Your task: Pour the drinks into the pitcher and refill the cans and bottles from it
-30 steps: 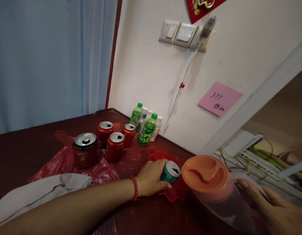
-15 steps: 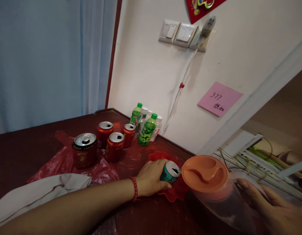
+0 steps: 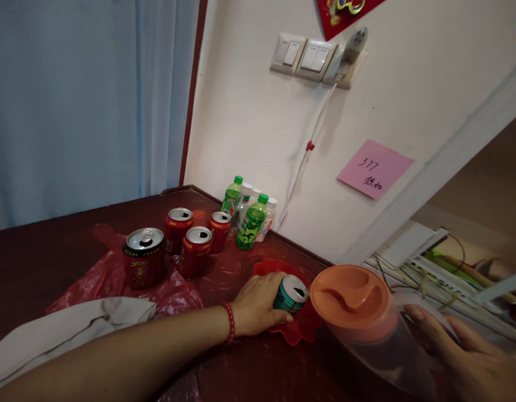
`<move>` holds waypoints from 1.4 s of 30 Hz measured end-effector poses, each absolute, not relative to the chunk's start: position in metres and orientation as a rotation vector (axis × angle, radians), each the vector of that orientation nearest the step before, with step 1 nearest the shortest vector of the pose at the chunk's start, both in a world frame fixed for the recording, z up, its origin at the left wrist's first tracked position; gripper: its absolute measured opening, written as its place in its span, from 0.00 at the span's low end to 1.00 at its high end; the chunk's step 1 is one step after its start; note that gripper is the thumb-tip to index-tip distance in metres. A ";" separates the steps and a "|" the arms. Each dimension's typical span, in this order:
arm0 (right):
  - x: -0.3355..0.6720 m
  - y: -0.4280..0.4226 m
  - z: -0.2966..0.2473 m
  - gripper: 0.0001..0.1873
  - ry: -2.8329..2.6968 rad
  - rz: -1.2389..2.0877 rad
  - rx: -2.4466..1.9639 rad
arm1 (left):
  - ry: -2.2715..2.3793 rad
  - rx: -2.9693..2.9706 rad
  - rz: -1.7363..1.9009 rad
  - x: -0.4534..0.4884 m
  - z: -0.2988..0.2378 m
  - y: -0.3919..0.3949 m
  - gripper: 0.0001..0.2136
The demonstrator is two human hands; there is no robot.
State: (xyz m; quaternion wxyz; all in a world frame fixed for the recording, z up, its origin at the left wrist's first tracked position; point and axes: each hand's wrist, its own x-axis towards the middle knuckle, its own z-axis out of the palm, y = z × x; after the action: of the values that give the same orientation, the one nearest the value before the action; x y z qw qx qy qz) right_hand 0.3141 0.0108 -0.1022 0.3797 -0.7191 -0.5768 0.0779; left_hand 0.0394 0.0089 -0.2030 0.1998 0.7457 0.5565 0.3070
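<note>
My left hand (image 3: 258, 304), with a red bead bracelet at the wrist, is wrapped round a green drink can (image 3: 290, 296) with an opened top. The can is upright or slightly tilted, over a red scalloped dish (image 3: 297, 330). In my right hand (image 3: 458, 346) is the handle of a clear plastic pitcher (image 3: 391, 357), tipped to the left. Its orange lid (image 3: 352, 296) has its spout side right at the can's top. Whether liquid is running between them I cannot make out.
Several red cans (image 3: 197, 251) stand at the left, by a crumpled red plastic bag (image 3: 102, 279) and a pale cloth (image 3: 73, 329). Behind them, several small bottles (image 3: 252, 222) stand against the wall. A white cable (image 3: 318, 120) hangs from the socket. A cluttered shelf (image 3: 458, 296) is at the right.
</note>
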 end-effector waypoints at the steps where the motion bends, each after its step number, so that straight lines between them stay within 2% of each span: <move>1: 0.314 0.011 -0.102 0.19 -1.475 0.219 -1.859 | 1.553 2.087 0.862 0.039 -0.203 0.009 0.30; 19: 0.309 0.006 -0.100 0.19 -1.502 0.214 -1.829 | 1.553 2.077 0.859 0.040 -0.201 0.009 0.30; 30: 0.317 0.013 -0.097 0.25 -1.498 0.228 -2.033 | 1.559 2.081 0.833 0.040 -0.199 0.008 0.30; 42: 0.315 0.013 -0.096 0.24 -1.495 0.239 -2.017 | 1.550 2.085 0.857 0.040 -0.203 0.010 0.31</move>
State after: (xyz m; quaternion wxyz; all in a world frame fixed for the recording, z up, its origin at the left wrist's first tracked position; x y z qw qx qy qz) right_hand 0.3151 0.0132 -0.0955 0.3049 -0.7618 -0.5644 0.0904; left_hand 0.0398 0.0096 -0.2029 0.2017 0.7465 0.5549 0.3068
